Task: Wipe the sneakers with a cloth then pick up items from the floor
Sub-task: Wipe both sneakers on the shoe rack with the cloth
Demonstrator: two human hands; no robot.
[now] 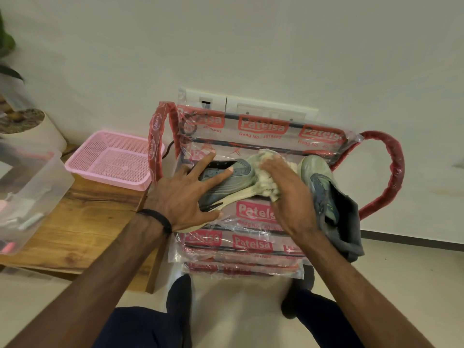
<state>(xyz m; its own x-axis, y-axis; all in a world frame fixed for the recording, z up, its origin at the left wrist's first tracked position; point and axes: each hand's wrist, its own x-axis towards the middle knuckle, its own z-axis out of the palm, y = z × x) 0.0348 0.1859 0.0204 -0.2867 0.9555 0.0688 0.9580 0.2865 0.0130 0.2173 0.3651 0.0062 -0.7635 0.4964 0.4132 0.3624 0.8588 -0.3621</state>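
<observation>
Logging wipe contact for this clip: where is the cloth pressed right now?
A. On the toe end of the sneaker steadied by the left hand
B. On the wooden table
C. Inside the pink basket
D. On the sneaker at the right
A: the right hand bunches the cloth against the toe end of the grey sneaker, which the left hand steadies with spread fingers; the other sneaker lies untouched beside it.

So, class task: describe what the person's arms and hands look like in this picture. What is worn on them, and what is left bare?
Both forearms are bare, with no sleeves in view. The left hand has a thin black band round the wrist. The right hand shows no band, watch or glove. No rings are visible on the fingers of either hand. Dark trousers show below.
</observation>
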